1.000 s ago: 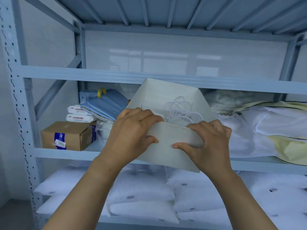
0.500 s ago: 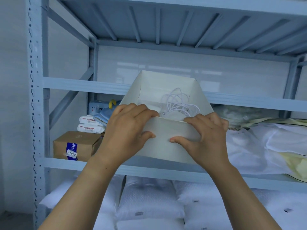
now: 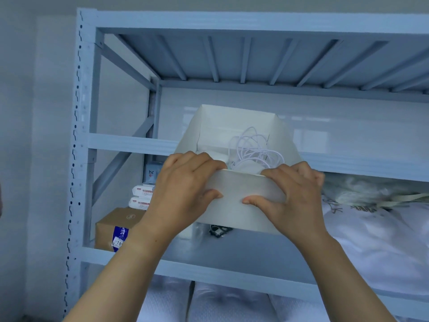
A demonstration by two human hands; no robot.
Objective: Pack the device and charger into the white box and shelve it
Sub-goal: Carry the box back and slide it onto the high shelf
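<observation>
An open white box (image 3: pixel 234 126) is held up in front of a blue-grey metal rack (image 3: pixel 130 142), level with the rail of an upper shelf. My left hand (image 3: pixel 183 189) grips the box's near wall on the left, fingers over the rim and thumb on the outside. My right hand (image 3: pixel 292 194) grips the same wall on the right. Inside the box lies a coiled white charger cable (image 3: pixel 253 149) on a pale device (image 3: pixel 246 167), which is mostly hidden behind the near wall.
On the middle shelf (image 3: pixel 232 254) sit a brown carton (image 3: pixel 116 226), stacked wipe packs (image 3: pixel 141 196), a small dark item (image 3: pixel 218 230) and white bagged bedding (image 3: pixel 380 231). White pillows (image 3: pixel 222 303) fill the shelf below. The upper shelf's underside (image 3: pixel 255 59) spans above the box.
Both hands have lifted the white box higher, from the middle shelf level toward the upper shelf rail. The view has tilted upward, showing more of the upper shelf.
</observation>
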